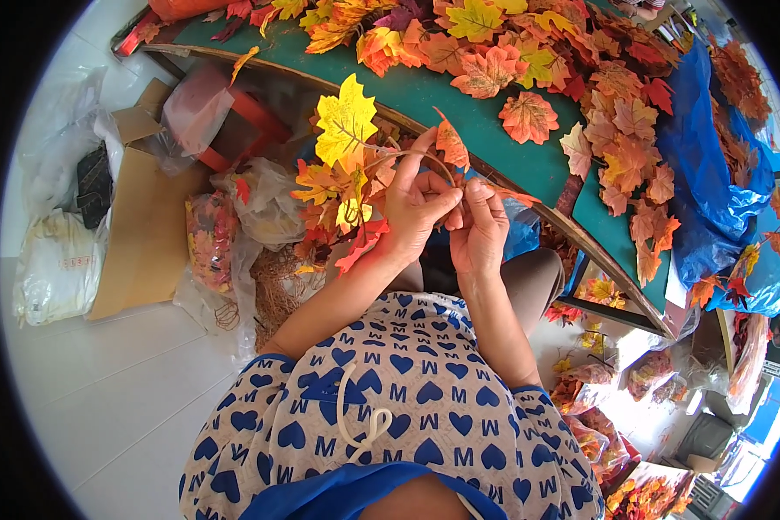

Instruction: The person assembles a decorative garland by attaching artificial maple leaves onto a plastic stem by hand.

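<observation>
My left hand (pixel 416 208) is closed on the thin brown stem of an artificial maple leaf garland (pixel 345 126). Yellow, orange and red leaves hang from it beside that hand. The stem bends in a loop above my fingers toward my right hand (pixel 479 227), which pinches it close to the left fingertips. An orange leaf (pixel 451 145) stands up just above the two hands, and another reddish leaf (pixel 513 196) sticks out past my right fingers. Exactly what lies between the right fingertips is partly hidden.
Loose maple leaves (pixel 529 117) are heaped on the green table (pixel 308 65) ahead. Blue plastic sheeting (pixel 702 173) lies at its right. An open cardboard box (pixel 139 234) and plastic bags (pixel 56 269) stand on the floor at left; bagged leaves (pixel 654 494) sit at lower right.
</observation>
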`<state>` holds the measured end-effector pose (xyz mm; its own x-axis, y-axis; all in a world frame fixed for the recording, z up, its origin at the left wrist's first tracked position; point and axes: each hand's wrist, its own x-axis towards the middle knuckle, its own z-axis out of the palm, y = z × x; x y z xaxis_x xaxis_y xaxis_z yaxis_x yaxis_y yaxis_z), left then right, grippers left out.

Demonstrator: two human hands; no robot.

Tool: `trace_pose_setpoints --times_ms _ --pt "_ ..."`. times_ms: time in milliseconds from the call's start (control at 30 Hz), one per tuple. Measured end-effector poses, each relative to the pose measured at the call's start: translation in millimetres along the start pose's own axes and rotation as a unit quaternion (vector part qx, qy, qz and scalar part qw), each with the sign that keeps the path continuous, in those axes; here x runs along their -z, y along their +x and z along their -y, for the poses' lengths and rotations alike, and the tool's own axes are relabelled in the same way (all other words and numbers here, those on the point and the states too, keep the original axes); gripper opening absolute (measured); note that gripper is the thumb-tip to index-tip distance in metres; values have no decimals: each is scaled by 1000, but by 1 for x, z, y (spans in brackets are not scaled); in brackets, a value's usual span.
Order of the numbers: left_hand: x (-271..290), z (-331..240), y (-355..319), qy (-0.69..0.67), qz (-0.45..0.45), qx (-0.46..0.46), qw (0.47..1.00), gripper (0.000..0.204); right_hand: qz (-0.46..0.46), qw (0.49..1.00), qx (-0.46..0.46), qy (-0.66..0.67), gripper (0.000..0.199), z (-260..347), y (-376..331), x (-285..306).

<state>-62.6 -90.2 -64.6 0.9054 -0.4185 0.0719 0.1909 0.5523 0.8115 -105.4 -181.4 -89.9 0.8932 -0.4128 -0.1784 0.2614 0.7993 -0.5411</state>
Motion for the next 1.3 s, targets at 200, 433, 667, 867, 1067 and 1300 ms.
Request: trace_pose_setpoints --times_ms 200,433,667,867,1067,1300 --pt "13 8 -1 2 -17 27 999 54 9 988 104 -115 7 -5 -6 -9" --pt "26 22 -9 -32 -57 18 998 35 73 917 147 -365 14 -19 -6 28" --pt "46 11 20 -107 -144 43 983 22 166 869 10 -466 25 -29 -35 31" --pt "49 6 -6 -161 -51 185 968 26 98 919 2 -381 26 -17 -25 23" --pt "62 24 -16 -162 66 146 974 23 108 951 -287 -27 27 -4 -37 19" --pt "78 13 -17 -165 -64 96 979 22 236 749 31 -618 23 49 -23 8"
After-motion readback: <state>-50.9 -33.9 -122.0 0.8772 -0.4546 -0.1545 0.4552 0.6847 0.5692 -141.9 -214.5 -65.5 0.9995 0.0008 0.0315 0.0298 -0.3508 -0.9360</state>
